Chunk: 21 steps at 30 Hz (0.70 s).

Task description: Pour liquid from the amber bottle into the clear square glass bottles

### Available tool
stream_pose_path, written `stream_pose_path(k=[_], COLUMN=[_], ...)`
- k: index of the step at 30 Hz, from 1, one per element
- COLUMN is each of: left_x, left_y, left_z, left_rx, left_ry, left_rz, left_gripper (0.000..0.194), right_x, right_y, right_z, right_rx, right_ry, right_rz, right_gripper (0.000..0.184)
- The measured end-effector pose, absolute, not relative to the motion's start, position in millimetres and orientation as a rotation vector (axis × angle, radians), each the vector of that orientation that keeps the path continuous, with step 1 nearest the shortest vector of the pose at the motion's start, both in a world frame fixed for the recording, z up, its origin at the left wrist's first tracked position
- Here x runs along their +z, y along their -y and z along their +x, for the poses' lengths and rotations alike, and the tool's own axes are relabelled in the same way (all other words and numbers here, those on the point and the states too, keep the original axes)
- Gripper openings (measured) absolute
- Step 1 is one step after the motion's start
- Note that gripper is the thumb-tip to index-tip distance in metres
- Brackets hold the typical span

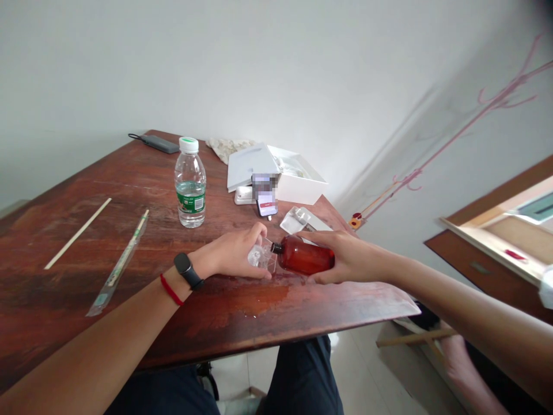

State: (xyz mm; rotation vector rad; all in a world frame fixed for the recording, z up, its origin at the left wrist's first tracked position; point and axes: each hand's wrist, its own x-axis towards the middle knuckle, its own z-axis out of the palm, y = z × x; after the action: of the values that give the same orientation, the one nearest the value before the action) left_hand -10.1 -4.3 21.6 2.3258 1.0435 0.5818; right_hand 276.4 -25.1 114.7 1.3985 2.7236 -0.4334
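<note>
My right hand [345, 256] grips an amber brown bottle [305, 257], tipped on its side with its dark neck pointing left. My left hand [235, 253] is closed on a small clear plastic container [261, 257] held right at the bottle's mouth, low over the wooden table [129, 230]. A black wristband and a red string sit on my left wrist. A wet patch shines on the table just under the two hands.
A water bottle [190, 183] with a white cap stands behind my left hand. A phone [266, 203], an open white box [298, 176] and a clear wrapper [296, 219] lie behind. Chopsticks [78, 233], one wrapped [118, 265], lie at left. The table edge runs near my knees.
</note>
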Motion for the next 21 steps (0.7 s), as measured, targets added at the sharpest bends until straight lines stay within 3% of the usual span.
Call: stream_pose_path(k=[21], left_x=[23.0], left_y=[4.6], left_z=[-9.6], left_rx=[0.583], left_ry=[-1.054], left_rz=[2.305], left_gripper=[0.075], right_x=[115.3], right_y=[24.1], right_z=[277.2], right_rx=[-0.405], right_ry=[-2.717], right_rz=[1.392], right_gripper=[0.082])
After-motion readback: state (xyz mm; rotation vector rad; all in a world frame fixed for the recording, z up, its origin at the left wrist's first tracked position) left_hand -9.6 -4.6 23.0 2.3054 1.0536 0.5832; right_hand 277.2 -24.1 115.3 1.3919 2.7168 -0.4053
